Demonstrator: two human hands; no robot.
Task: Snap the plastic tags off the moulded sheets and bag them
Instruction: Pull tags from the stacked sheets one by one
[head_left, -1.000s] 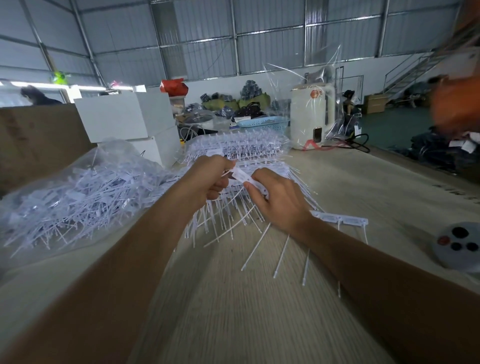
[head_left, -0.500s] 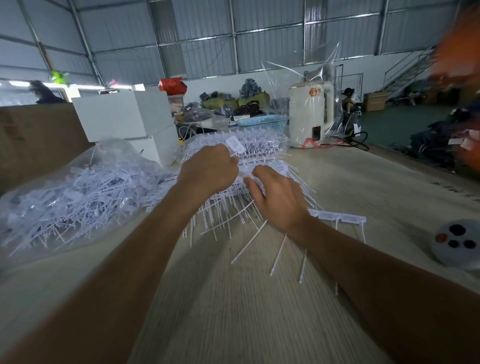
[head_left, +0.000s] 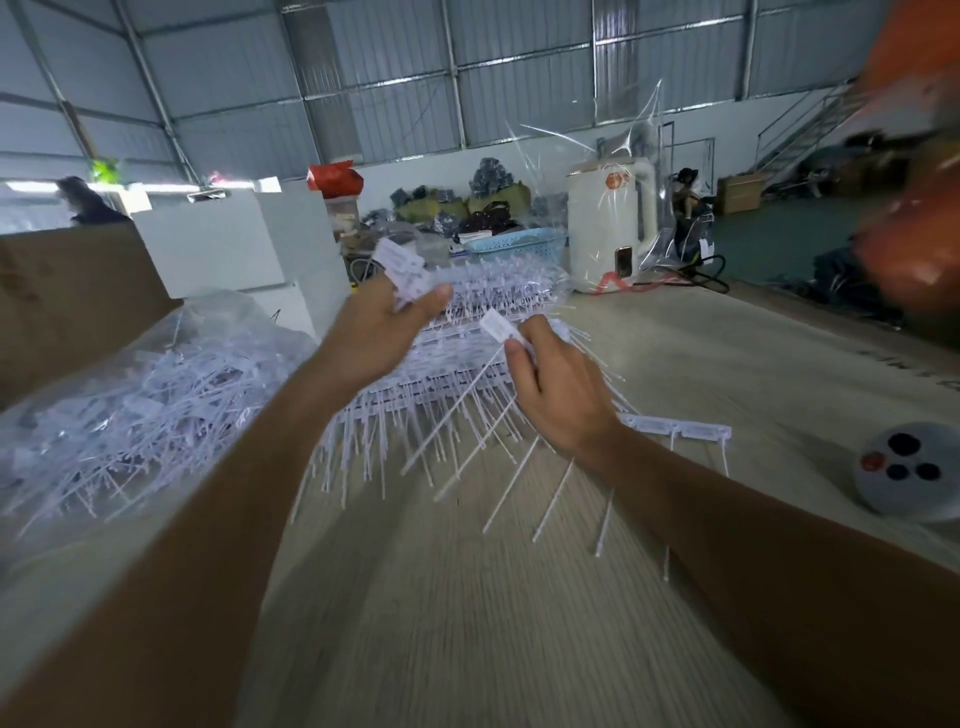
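Note:
A stack of white moulded tag sheets (head_left: 467, 364) lies on the pale table (head_left: 519, 623), its thin tails pointing toward me. Raised above the stack, my left hand (head_left: 379, 332) holds a bunch of snapped-off tags (head_left: 402, 267) between thumb and fingers. To its right, my right hand (head_left: 561, 389) pinches the flat head of a single tag (head_left: 498, 330) whose long tail slants down to the left. At the left, a clear plastic bag (head_left: 130, 395) is full of loose white tags.
A short leftover strip of tags (head_left: 675, 431) lies right of my right wrist. A grey round object with dark holes (head_left: 904, 473) sits at the right edge. Behind the sheets stand white boxes (head_left: 223, 249), a blue basket (head_left: 514, 241) and a wrapped white appliance (head_left: 608, 223).
My left hand has lifted away from the stack with its bunch of tags. My right hand has risen off the sheets, pulling one tag free.

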